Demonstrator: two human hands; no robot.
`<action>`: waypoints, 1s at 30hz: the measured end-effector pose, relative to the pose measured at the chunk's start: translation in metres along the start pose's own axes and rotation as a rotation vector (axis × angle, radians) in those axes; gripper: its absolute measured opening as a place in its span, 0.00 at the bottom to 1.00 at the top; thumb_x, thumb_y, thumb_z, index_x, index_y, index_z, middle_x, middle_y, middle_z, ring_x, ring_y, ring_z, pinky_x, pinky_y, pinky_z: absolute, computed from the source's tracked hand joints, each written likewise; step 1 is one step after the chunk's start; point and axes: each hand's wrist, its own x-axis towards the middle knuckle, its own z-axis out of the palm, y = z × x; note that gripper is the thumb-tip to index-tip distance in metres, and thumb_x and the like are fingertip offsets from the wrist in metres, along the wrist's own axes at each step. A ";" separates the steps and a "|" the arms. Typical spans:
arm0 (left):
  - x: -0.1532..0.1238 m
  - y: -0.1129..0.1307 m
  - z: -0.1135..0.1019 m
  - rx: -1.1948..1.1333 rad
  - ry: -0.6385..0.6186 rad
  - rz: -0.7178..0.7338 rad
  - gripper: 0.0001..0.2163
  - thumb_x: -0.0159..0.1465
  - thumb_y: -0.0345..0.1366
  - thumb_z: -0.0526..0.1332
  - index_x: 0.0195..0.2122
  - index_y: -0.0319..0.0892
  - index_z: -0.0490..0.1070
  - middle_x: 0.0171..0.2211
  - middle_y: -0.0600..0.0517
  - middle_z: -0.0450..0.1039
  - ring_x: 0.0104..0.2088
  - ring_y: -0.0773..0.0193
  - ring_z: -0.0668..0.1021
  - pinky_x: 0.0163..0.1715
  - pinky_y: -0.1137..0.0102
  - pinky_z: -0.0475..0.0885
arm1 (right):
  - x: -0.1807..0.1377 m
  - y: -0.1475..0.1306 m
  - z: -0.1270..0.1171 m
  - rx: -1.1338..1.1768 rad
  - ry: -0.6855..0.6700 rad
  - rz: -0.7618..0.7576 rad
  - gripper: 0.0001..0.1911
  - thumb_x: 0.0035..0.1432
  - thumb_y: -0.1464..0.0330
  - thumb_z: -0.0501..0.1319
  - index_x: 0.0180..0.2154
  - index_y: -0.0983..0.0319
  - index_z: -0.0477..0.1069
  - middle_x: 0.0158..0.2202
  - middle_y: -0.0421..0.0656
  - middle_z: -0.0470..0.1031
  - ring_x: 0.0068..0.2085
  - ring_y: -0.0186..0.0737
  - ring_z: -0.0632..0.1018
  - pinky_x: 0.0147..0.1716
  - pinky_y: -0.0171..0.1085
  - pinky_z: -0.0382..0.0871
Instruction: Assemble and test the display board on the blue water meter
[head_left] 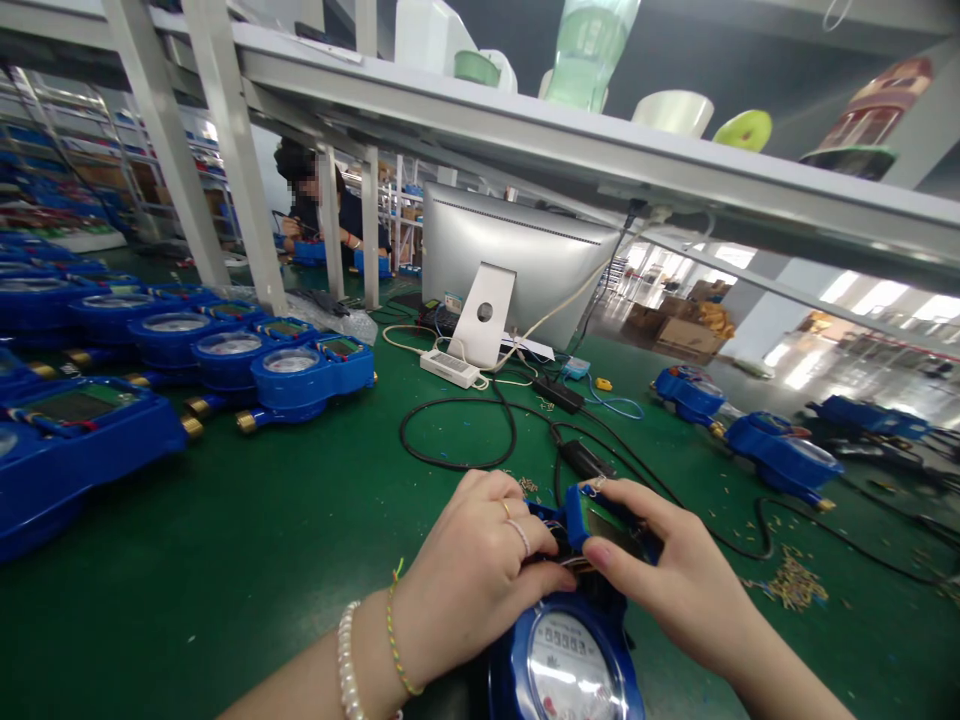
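Observation:
A blue water meter (574, 665) with a round white dial and number wheels lies at the bottom of the head view, below my hands. My right hand (667, 570) grips a blue display module (576, 515) with a green circuit board, thumb in front and fingers behind. The module is tilted up over the meter's far end. My left hand (480, 570) is closed at the module's left side, its thumb and fingertips around thin wires (579, 564) running between module and meter. The fingertips partly hide the wires and the housing's inside.
Several blue water meters (292, 365) stand in rows at left; two more (780, 450) lie at right. Black cables (457, 465) loop across the green table. Loose screws (795, 582) lie at right. A monitor (517, 250) stands under a shelf (525, 110). Another person (349, 215) works behind.

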 end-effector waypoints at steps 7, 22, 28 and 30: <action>0.003 -0.005 0.001 0.088 0.053 0.089 0.12 0.55 0.40 0.69 0.23 0.39 0.70 0.23 0.54 0.72 0.32 0.62 0.72 0.38 0.68 0.64 | 0.000 0.001 0.002 -0.039 0.005 -0.099 0.22 0.51 0.54 0.62 0.45 0.58 0.70 0.45 0.43 0.77 0.46 0.44 0.77 0.46 0.42 0.71; 0.004 0.002 -0.005 0.277 -0.041 0.008 0.12 0.56 0.48 0.67 0.30 0.44 0.75 0.22 0.55 0.75 0.32 0.59 0.70 0.36 0.62 0.57 | -0.003 0.005 0.002 -0.163 0.107 -0.160 0.21 0.53 0.54 0.60 0.45 0.59 0.69 0.44 0.45 0.78 0.43 0.44 0.79 0.41 0.39 0.76; 0.016 0.001 -0.006 0.333 -0.184 0.040 0.14 0.57 0.49 0.65 0.25 0.44 0.76 0.21 0.54 0.74 0.30 0.60 0.70 0.35 0.61 0.57 | -0.002 0.003 0.002 -0.190 0.086 -0.193 0.20 0.53 0.56 0.61 0.45 0.58 0.69 0.44 0.44 0.78 0.44 0.44 0.79 0.41 0.38 0.76; 0.018 0.000 -0.006 0.337 -0.217 0.041 0.13 0.58 0.47 0.65 0.23 0.44 0.76 0.20 0.53 0.74 0.30 0.60 0.70 0.35 0.61 0.58 | -0.001 0.001 0.002 -0.197 0.066 -0.214 0.19 0.53 0.57 0.62 0.45 0.57 0.69 0.43 0.42 0.78 0.44 0.43 0.79 0.40 0.37 0.76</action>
